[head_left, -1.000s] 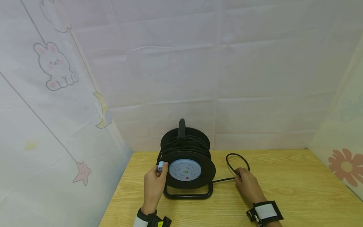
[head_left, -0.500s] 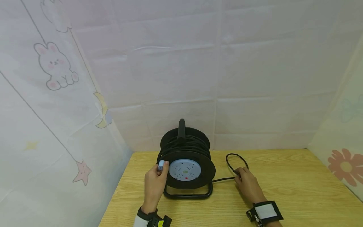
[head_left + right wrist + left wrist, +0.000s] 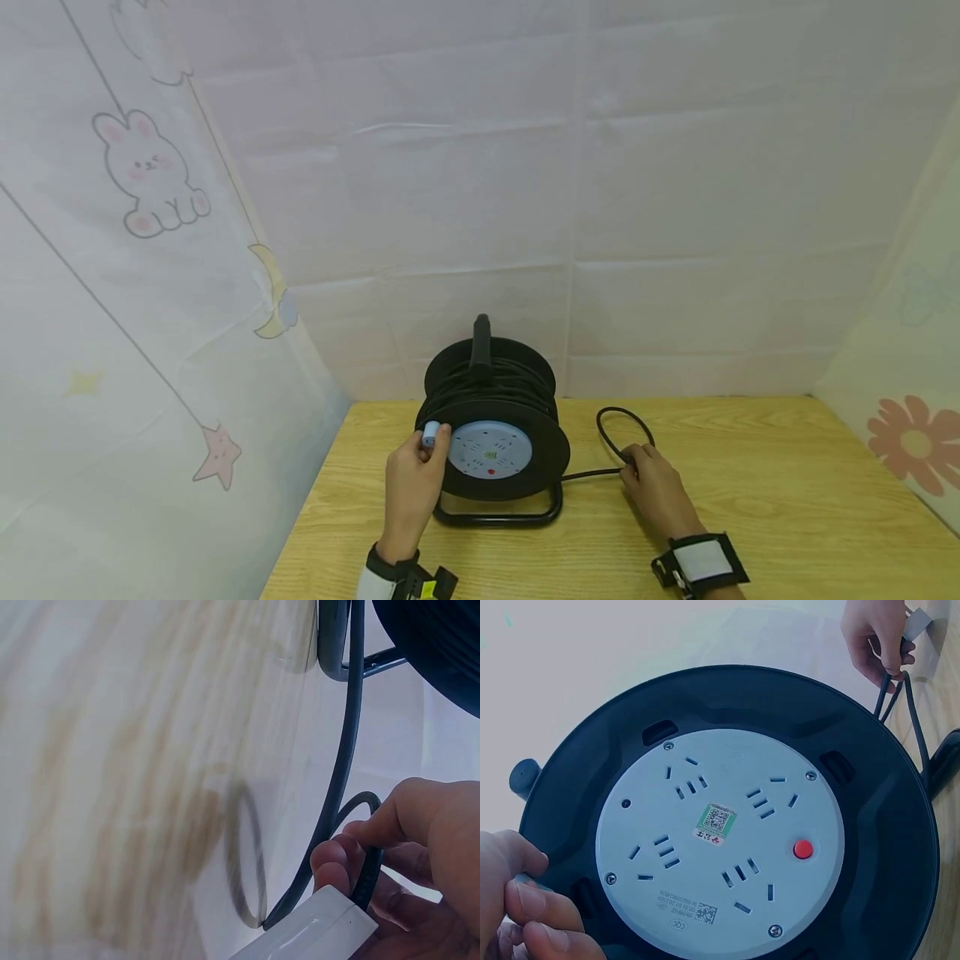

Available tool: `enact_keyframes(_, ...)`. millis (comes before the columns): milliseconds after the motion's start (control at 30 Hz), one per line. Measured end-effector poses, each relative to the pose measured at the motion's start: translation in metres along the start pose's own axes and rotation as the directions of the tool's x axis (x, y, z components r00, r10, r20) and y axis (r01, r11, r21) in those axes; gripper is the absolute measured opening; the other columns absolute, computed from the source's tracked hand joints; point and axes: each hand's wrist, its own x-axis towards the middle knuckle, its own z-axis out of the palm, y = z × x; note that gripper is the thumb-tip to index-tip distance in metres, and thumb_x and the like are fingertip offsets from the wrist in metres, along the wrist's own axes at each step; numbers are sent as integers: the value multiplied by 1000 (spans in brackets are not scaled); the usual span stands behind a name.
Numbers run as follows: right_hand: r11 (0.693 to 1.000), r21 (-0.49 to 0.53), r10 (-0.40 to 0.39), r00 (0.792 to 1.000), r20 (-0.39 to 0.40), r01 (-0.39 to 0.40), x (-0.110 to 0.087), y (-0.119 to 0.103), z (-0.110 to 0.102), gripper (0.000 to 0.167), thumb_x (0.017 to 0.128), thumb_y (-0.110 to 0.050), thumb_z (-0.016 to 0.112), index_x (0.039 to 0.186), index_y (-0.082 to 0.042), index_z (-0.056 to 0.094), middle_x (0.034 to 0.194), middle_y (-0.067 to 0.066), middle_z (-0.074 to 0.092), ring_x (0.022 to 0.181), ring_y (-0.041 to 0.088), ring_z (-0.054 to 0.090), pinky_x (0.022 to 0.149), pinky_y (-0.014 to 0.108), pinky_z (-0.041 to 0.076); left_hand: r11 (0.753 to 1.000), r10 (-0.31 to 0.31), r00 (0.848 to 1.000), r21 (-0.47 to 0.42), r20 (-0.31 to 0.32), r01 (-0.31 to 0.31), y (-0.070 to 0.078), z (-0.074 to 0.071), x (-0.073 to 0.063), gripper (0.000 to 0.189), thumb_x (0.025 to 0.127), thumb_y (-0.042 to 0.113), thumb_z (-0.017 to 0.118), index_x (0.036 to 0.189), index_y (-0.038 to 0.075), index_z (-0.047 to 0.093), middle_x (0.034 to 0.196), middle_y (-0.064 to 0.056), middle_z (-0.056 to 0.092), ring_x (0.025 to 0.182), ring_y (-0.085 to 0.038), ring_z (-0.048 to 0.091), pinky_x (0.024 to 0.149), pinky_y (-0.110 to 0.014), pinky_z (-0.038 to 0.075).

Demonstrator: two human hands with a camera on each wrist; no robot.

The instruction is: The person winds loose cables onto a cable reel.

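Observation:
A black cable reel (image 3: 543, 450) stands on the table with its round light-blue socket panel (image 3: 489, 450) facing me. My left hand (image 3: 411, 496) grips the small light-blue winding knob (image 3: 431, 434) at the left of the reel's front disc; in the left wrist view the fingers mostly hide it. Right of the reel, my right hand (image 3: 660, 492) pinches the black cord (image 3: 346, 742), which runs taut from the reel and bends into a loop. At the cord's end a white plug (image 3: 307, 930) sits just beside those fingers.
The reel's carrying handle (image 3: 481, 350) rises at its top, and a tubular foot frame (image 3: 498, 521) supports it. A red button (image 3: 803, 850) sits on the socket panel. Behind the wooden table (image 3: 780, 500) hangs a pale sheet (image 3: 720, 208) printed with cartoons at the sides.
The left hand has carried the knob slightly up and right, turning the front disc a little clockwise. The cord's loop has shrunk slightly; the right hand has hardly moved.

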Motion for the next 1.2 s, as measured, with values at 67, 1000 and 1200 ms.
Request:
enact_keyframes(67, 1000, 1, -3, 1000, -3, 3, 0, 0, 0, 20, 98, -1, 69, 116, 6, 70, 100, 12, 66, 85, 20, 64, 70, 37, 55, 1000, 6, 1000, 3, 0, -6, 1, 0, 0, 45, 104, 30, 69, 70, 14, 45, 60, 8, 32, 50, -5, 31, 49, -22, 25)
enact_keyframes(1000, 999, 39, 10, 1000, 3, -11, 1, -3, 0, 21, 100, -2, 67, 120, 5, 68, 109, 15, 68, 92, 22, 67, 73, 38, 56, 998, 55, 998, -37, -3, -55, 13, 7, 1, 45, 103, 30, 71, 70, 15, 44, 58, 10, 33, 48, -2, 27, 48, -21, 22)
enact_keyframes(1200, 999, 33, 3, 1000, -19, -3, 1, -1, 2, 20, 100, -2, 67, 119, 4, 69, 109, 15, 68, 92, 22, 67, 73, 38, 56, 996, 75, 997, -40, -4, -75, 13, 9, 1, 45, 103, 31, 71, 71, 14, 45, 59, 10, 32, 48, 0, 26, 48, -20, 21)
